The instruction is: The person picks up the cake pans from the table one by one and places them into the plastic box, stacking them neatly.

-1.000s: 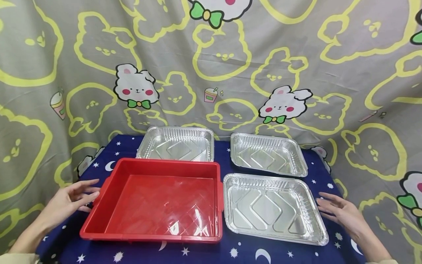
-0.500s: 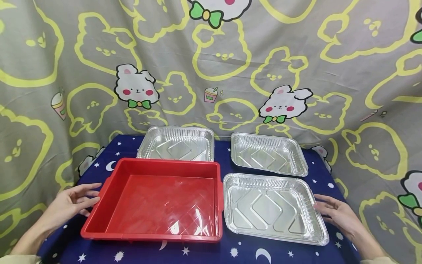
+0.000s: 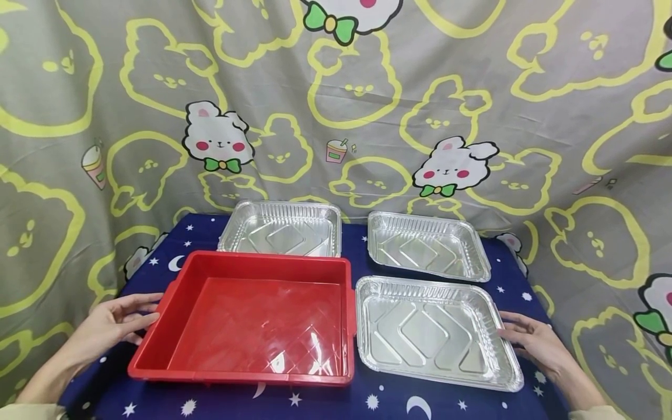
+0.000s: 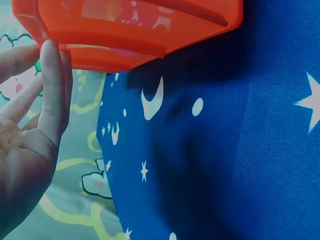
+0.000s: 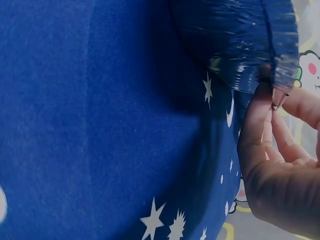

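Note:
A red plastic tray (image 3: pixel 252 326) stands at the front left of the table. Beside its left rim is my left hand (image 3: pixel 112 324), thumb tip at the edge and the other fingers loosely spread; the left wrist view shows the thumb (image 4: pixel 52 90) against the tray's outer side. An aluminium foil pan (image 3: pixel 425 332) sits to the right of the red tray. My right hand (image 3: pixel 541 344) pinches its right rim, and in the right wrist view the pan's crimped rim (image 5: pixel 285 65) lies between thumb and fingers. Both containers have nothing inside.
Two more foil pans stand at the back: one pan (image 3: pixel 286 227) partly hidden behind the red tray, another pan (image 3: pixel 425 245) behind the front foil pan. A blue cloth (image 3: pixel 325 402) with stars and moons covers the table; a patterned grey curtain (image 3: pixel 294 70) hangs behind.
My right hand has moved left to the foil pan's right rim and taken hold of it. My left hand has shifted slightly closer to the red tray. The containers stay put.

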A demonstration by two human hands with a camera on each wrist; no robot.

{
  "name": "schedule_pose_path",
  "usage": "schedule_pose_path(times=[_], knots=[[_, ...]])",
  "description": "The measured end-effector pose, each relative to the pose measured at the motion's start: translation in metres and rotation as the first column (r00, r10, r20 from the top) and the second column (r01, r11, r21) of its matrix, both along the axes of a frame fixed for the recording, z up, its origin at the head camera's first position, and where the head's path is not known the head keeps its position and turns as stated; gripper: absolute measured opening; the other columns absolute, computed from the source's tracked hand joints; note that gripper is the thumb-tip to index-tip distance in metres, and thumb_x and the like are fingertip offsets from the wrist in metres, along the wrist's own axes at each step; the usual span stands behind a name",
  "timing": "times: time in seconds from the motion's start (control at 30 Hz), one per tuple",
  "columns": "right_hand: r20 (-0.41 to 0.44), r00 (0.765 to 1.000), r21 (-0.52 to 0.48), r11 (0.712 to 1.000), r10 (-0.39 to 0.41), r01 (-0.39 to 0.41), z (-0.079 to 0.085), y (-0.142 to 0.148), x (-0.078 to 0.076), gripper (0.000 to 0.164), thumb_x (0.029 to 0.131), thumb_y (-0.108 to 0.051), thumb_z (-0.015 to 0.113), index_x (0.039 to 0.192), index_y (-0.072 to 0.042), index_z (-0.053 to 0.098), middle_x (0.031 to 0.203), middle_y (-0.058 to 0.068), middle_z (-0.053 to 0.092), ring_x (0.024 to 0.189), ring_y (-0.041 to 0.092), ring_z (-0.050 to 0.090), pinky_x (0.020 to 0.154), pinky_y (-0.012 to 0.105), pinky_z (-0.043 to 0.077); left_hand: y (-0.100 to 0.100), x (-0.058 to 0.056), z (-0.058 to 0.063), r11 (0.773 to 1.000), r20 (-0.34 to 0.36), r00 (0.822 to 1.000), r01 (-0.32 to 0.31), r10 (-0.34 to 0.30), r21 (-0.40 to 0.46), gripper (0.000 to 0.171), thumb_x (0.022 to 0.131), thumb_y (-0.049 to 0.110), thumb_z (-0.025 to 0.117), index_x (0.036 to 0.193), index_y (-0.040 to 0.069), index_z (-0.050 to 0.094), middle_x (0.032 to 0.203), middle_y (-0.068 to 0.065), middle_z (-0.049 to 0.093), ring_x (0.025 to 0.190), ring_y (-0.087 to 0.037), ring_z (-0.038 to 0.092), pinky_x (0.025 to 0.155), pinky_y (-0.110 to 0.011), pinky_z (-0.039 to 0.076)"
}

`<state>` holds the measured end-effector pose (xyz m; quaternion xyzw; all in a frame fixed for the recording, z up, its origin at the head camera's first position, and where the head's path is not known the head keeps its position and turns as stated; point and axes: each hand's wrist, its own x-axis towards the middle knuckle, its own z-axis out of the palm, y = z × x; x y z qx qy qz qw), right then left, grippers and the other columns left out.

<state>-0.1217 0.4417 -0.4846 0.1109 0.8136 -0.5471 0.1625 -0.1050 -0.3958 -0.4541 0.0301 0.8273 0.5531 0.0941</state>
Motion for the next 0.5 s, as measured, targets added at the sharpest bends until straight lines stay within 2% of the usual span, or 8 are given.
schedule_pose_path(times=[0.1,0.27,0.37,0.5], knots=[[0.005,1.000,-0.018,1.000,-0.006,0.006,-0.0015,0.0007,0.0007,0.045,0.104,-0.015,0.066,0.147,-0.010,0.054,0.106,-0.018,0.074,0.096,0.004,0.072,0.083,0.033,0.063,0.0000,-0.0001,0.0006,1.000,0.007,1.000,0.009,-0.009,0.008,0.038,0.106,0.009,0.060,0.131,0.038,0.067,0.112,0.026,0.075,0.089,-0.015,0.080,0.069,-0.042,0.067],[-0.011,1.000,-0.055,0.998,-0.001,0.001,-0.0026,0.0015,0.0029,0.032,0.104,-0.013,0.065,0.127,-0.036,0.061,0.104,-0.020,0.074,0.096,0.003,0.072,0.082,0.033,0.063,0.0003,0.0006,0.0004,1.000,0.000,1.000,0.017,-0.017,0.016,0.039,0.106,0.008,0.060,0.131,0.038,0.067,0.113,0.025,0.076,0.089,-0.016,0.080,0.069,-0.042,0.067],[-0.022,1.000,-0.056,0.998,-0.009,0.008,-0.0021,0.0009,0.0036,0.034,0.104,-0.014,0.066,0.119,-0.043,0.061,0.103,-0.022,0.075,0.096,0.002,0.072,0.081,0.032,0.063,-0.0001,0.0010,0.0000,1.000,-0.004,1.000,0.021,-0.021,0.022,0.040,0.106,0.007,0.060,0.130,0.039,0.067,0.113,0.026,0.075,0.089,-0.016,0.080,0.069,-0.042,0.067],[-0.040,0.999,-0.064,0.997,-0.035,0.033,-0.0008,-0.0001,0.0044,0.037,0.103,-0.013,0.068,0.113,-0.048,0.063,0.101,-0.021,0.075,0.095,0.001,0.072,0.080,0.032,0.063,-0.0008,0.0007,-0.0003,0.999,-0.005,1.000,0.023,-0.023,0.027,0.040,0.106,0.007,0.059,0.132,0.037,0.066,0.115,0.027,0.075,0.090,-0.016,0.080,0.069,-0.043,0.067]])
